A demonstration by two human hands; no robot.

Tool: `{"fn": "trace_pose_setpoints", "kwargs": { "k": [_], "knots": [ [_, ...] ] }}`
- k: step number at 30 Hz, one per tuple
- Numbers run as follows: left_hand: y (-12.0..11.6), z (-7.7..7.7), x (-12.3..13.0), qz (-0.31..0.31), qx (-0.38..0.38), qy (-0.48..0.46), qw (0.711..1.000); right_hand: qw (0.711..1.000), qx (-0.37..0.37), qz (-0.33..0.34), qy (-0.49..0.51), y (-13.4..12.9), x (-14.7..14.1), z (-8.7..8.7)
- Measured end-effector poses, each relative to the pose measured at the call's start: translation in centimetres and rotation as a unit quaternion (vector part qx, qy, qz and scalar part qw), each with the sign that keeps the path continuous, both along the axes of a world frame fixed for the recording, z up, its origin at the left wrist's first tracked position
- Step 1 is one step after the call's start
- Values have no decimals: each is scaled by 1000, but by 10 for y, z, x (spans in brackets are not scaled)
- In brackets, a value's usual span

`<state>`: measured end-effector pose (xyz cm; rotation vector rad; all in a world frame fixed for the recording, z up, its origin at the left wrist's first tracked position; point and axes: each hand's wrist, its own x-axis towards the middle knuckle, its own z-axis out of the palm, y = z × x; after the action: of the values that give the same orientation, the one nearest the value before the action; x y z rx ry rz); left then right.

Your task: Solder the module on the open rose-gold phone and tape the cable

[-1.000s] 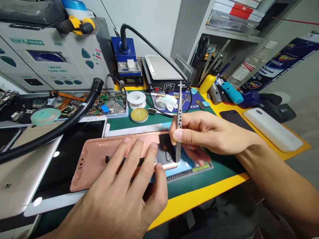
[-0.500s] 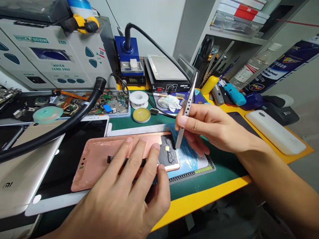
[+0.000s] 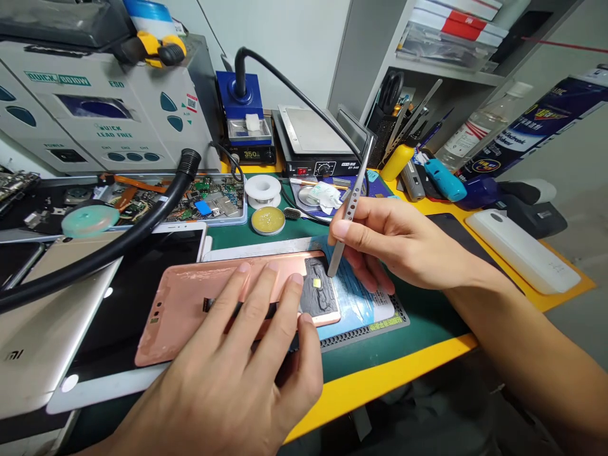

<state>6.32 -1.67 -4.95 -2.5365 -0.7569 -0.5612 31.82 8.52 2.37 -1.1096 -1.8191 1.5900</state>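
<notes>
A rose-gold phone back panel (image 3: 185, 297) lies inner side up on a blue sheet (image 3: 361, 297). My left hand (image 3: 242, 361) rests on it with fingers spread, pressing its middle. Near the panel's right end is a black patch (image 3: 319, 301) with a small yellow square. My right hand (image 3: 394, 244) pinches metal tweezers (image 3: 351, 206), whose pointed tips face up and whose blunt end is down at the black patch's upper right edge. Whether that end touches the patch is hard to tell.
A black hose (image 3: 142, 228) arches over phones and a tray of circuit boards (image 3: 242, 215) at the left. Behind stand a solder spool (image 3: 263, 188), a tin of yellow paste (image 3: 268, 220) and a heating plate (image 3: 313, 130). A white phone-shaped case (image 3: 522, 250) lies at right.
My right hand and the tweezers have shifted slightly left, bringing the blunt end from the panel's edge nearer the black patch. My left hand has stayed on the panel.
</notes>
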Motion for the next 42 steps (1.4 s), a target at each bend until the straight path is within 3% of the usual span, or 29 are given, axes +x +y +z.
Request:
{"fn": "trace_pose_setpoints", "kwargs": {
  "k": [6,15,22,32,42],
  "knots": [
    [2,0,1,-5,-2,0,1000,1000,-8,23,2,-2,1,2],
    [2,-2,2,1,8,-3,1000,998,4,-40,44,2,-6,-1],
    [2,1,2,-4,15,0,1000,999,2,32,7,-1,1,3],
    [3,0,3,-2,8,2,1000,999,18,-28,34,0,-5,-1],
    [1,4,1,1,-5,0,1000,999,6,-14,39,1,-3,-2]
  ]
}}
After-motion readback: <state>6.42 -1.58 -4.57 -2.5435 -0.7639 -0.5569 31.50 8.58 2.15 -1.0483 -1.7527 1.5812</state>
